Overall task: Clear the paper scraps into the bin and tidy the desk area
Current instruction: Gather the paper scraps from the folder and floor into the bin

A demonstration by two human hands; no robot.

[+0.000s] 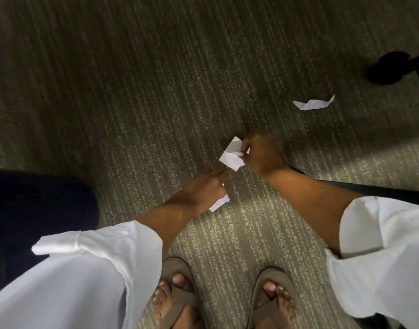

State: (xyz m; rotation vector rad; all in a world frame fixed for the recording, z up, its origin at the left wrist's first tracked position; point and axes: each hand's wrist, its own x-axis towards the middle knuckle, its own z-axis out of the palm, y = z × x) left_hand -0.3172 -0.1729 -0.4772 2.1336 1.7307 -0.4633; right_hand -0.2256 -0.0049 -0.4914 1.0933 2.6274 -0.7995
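Observation:
I look straight down at a striped grey-green carpet. My right hand (259, 154) is low near the floor and pinches a crumpled white paper scrap (232, 156) between thumb and fingers. My left hand (207, 188) sits just below and left of it, fingers curled round another white scrap (219, 204) that sticks out under the palm. A third white scrap (314, 104) lies loose on the carpet further off to the upper right, out of reach of both hands. No bin is in view.
A black chair caster and leg (388, 68) stand at the upper right, and a dark bar (381, 192) runs behind my right forearm. A dark shape (33, 210) fills the left edge. My sandalled feet (227, 300) stand at the bottom.

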